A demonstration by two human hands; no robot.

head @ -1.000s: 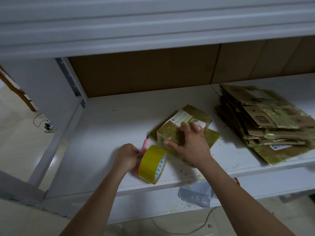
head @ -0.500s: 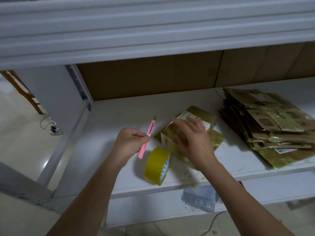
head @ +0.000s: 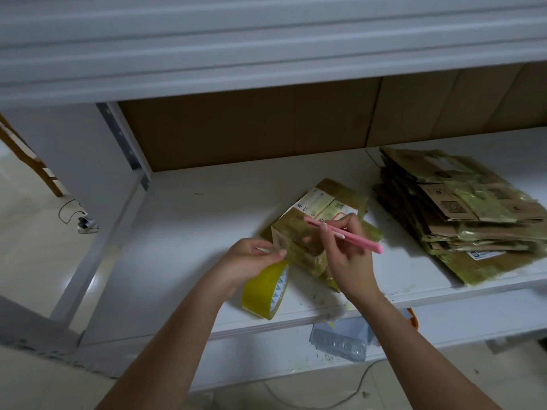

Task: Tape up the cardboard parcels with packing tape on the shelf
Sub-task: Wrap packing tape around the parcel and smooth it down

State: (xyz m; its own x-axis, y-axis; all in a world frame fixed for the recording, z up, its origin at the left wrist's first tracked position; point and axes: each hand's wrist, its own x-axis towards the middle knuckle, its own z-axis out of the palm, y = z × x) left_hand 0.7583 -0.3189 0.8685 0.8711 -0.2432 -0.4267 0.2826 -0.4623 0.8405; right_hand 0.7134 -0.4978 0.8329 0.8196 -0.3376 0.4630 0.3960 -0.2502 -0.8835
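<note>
A small cardboard parcel (head: 321, 213) wrapped in yellowish tape, with a white label on top, lies on the white shelf (head: 189, 232). My right hand (head: 346, 247) holds a pink cutter (head: 358, 236) like a pen over the parcel's near end. My left hand (head: 251, 257) pinches the tape strip between the parcel's left corner and the yellow tape roll (head: 266, 288). The roll stands on edge near the shelf's front edge, partly under my left hand.
A stack of flattened, taped cardboard boxes (head: 461, 214) fills the shelf's right side. Brown cardboard lines the shelf's back. A clear plastic packet (head: 340, 340) hangs below the front edge. A cable and plug (head: 84, 221) lie on the floor at left.
The pink cutter passed from my left hand to my right hand. My left hand moved right onto the tape by the roll. The roll stands where it was set down.
</note>
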